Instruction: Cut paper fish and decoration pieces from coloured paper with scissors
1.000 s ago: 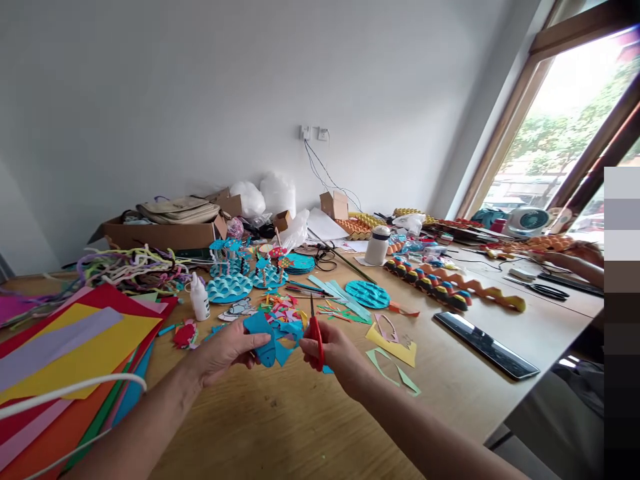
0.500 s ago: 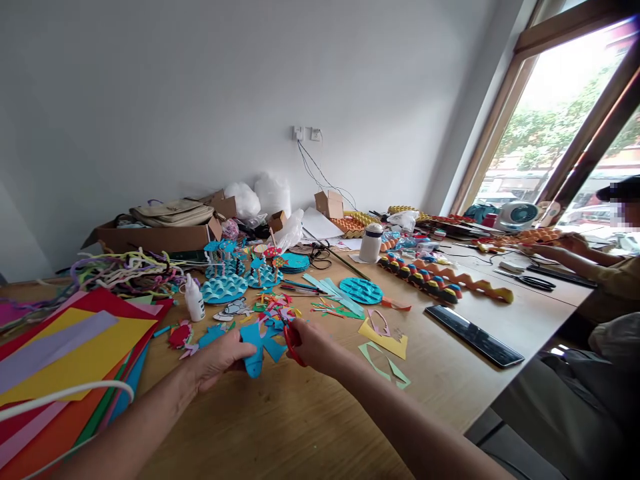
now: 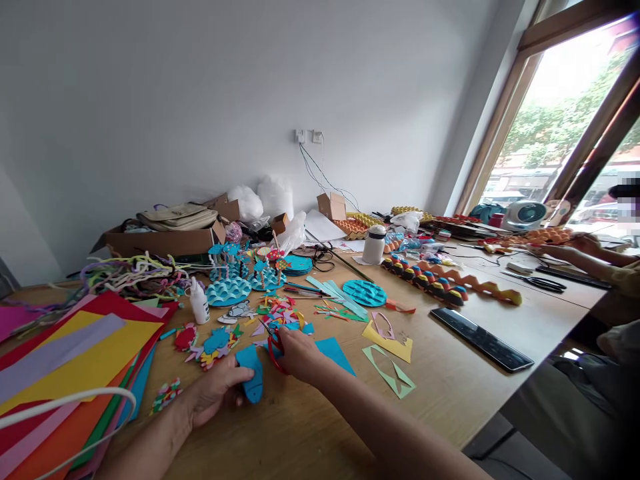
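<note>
A blue paper cutout with a rounded lower end and pencil-like marks is pinched in my left hand, the thumb lying over its face. My right hand grips red-handled scissors, whose blades point up and left, just right of the cutout and apart from it. Partly under my right wrist lies a flat blue paper piece. Beyond the hands are a heap of colourful paper scraps and blue and red paper cut-outs.
Coloured paper sheets and a white cable cover the left side. A white glue bottle stands nearby. Blue trays, a white jar, painted egg-carton strips and a black phone-like slab lie farther off. Another person's arms reach in at right.
The blue paper in my left hand is smaller, its right-hand part no longer attached. Both hands have come slightly nearer and left. A blue piece now shows by my right wrist.
</note>
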Demonstrator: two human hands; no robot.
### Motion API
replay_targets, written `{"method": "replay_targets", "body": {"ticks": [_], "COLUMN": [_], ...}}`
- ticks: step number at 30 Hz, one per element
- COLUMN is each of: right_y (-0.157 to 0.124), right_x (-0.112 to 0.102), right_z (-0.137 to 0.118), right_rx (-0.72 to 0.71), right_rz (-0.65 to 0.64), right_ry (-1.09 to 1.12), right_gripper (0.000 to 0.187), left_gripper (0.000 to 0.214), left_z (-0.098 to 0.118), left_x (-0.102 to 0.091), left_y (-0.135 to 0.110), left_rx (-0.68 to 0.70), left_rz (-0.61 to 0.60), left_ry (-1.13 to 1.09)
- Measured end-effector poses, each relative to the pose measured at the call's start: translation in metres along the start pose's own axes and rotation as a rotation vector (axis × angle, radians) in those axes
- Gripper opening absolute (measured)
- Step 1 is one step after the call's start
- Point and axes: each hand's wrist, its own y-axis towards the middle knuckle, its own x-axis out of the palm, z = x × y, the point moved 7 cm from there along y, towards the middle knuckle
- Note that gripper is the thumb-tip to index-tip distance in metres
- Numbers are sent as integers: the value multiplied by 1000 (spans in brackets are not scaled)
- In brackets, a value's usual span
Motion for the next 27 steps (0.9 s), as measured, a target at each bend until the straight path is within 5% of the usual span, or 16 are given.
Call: {"method": "replay_targets", "body": {"ticks": [8,14,18,27], "right_y": [-9,17,34,34], "right_x": [-9,-38,-36,-42], "right_z": [-2,18,29,31], "right_rx": [-42,-2,5,-24], "right_rz": [99,201,194,227], "right_ry": [5,-8,7,282], "right_gripper": [22,23,21,21], "left_gripper": [18,14,19,18], "left_z": [2,3,3,19], "left_x": [-1,-2,-4,-9], "left_y": [0,3,5,8], "left_rx": [38,51,87,159], "left_rz": [-12,44,78,161], "left_ry": [-97,-128,-119,-18]}}
